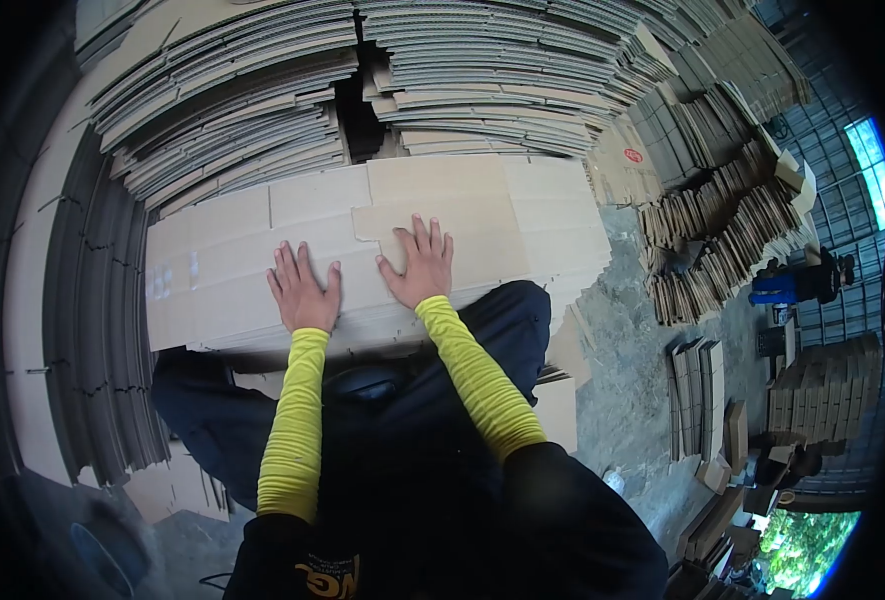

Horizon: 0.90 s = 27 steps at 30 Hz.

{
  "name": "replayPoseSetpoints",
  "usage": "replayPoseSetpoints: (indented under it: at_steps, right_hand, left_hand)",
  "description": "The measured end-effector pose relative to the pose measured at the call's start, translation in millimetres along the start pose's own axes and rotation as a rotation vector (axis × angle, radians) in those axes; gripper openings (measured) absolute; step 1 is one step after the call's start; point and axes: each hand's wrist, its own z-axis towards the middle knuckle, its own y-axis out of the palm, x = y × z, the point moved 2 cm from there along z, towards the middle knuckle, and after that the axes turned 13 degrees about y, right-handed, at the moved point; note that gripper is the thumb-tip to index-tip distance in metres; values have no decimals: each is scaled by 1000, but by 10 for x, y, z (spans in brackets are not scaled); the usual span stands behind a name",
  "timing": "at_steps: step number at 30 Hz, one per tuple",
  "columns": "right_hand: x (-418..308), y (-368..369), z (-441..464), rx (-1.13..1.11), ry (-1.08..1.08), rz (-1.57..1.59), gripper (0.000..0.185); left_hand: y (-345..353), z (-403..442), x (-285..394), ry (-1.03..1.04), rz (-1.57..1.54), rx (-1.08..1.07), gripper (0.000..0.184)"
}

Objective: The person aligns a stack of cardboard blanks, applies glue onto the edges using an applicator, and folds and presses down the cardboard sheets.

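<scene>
A stack of flattened cardboard sheets (463, 190) lies in front of me, above my knees. My left hand (305, 290) rests flat on the top sheet, left of the middle, with its fingers spread. To the right of it, my right hand (423, 262) lies palm down on the cardboard, fingers apart, close to a notched edge where two flaps meet. Neither hand holds anything. Yellow sleeves cover both forearms.
Tall piles of flat cardboard (493, 70) stand behind the stack, and more (93, 300) rise at the left. Leaning bundles (713, 240) sit on the concrete floor (613, 370) at the right. A person (808, 283) is at the far right.
</scene>
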Motion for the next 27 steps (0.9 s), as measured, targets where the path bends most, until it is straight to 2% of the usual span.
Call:
replayPoseSetpoints:
  at_steps: [8, 10, 11, 12, 14, 15, 17, 18, 20, 22, 24, 25, 27]
  right_hand:
    - [36, 12, -21, 0, -59, -7, 64]
    - [40, 24, -22, -6, -42, -42, 65]
    - [32, 25, -10, -10, -41, -36, 65]
    - [30, 27, -7, -22, -37, -49, 66]
    - [58, 35, -33, -36, -34, -60, 67]
    - [62, 38, -37, -39, -37, -67, 67]
    - [56, 48, -26, -44, -49, -66, 67]
    - [58, 52, -30, -41, -44, -70, 67]
    - [55, 64, -25, -45, -31, -65, 67]
    - [54, 62, -40, -22, -41, -90, 66]
    - [66, 74, -44, -8, -46, -100, 66]
    - [67, 76, -36, 22, -68, -110, 65]
    - [72, 79, -27, 20, -74, -110, 65]
  left_hand:
    - [-11, 12, -16, -3, -13, 57, 74]
    - [-3, 3, -24, -14, -102, 58, 73]
    - [-17, -1, -24, 3, -142, 146, 64]
    - [-26, -14, -38, 4, -137, 140, 64]
    - [-111, -20, -32, 9, -323, 199, 49]
    - [-143, -26, -21, 7, -320, 201, 49]
    - [-272, -66, -2, -38, -832, 426, 37]
    - [-365, -111, 33, -38, -823, 429, 37]
    - [-880, -222, 297, -37, -1106, 451, 33]
    - [-1508, -377, 694, 17, -1613, 449, 34]
    - [-2030, -617, 1068, 199, -1992, 445, 38]
    - [-2204, -670, 1196, 330, -1963, 438, 41]
    - [-2494, -755, 1391, 430, -1944, 429, 44]
